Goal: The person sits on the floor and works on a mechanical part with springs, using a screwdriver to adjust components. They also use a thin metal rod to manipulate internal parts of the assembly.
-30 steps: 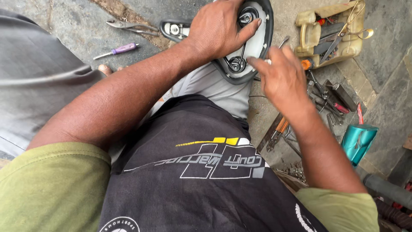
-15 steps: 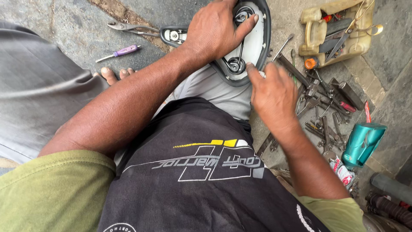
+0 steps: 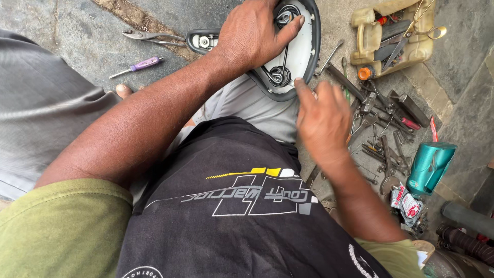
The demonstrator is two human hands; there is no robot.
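Starting at the left, a purple-handled screwdriver (image 3: 140,65) and a pair of pliers (image 3: 153,36) lie on the concrete ground (image 3: 67,31), well apart from the hands. The left hand (image 3: 254,36) presses down on the upturned bicycle saddle (image 3: 298,49), which rests on the person's knee; its fingers are spread over the underside and the thumb lies along the wire rails. The right hand (image 3: 321,121) hovers just beside the saddle's lower rim, blurred, with the fingers loosely curled and seeming to hold nothing, though I cannot tell for sure. To work well here, I judge the left hand must keep the saddle steady against the knee. Further right lie scattered tools (image 3: 381,134), a cut yellow jug (image 3: 393,31) holding more tools, and a teal can (image 3: 431,167).
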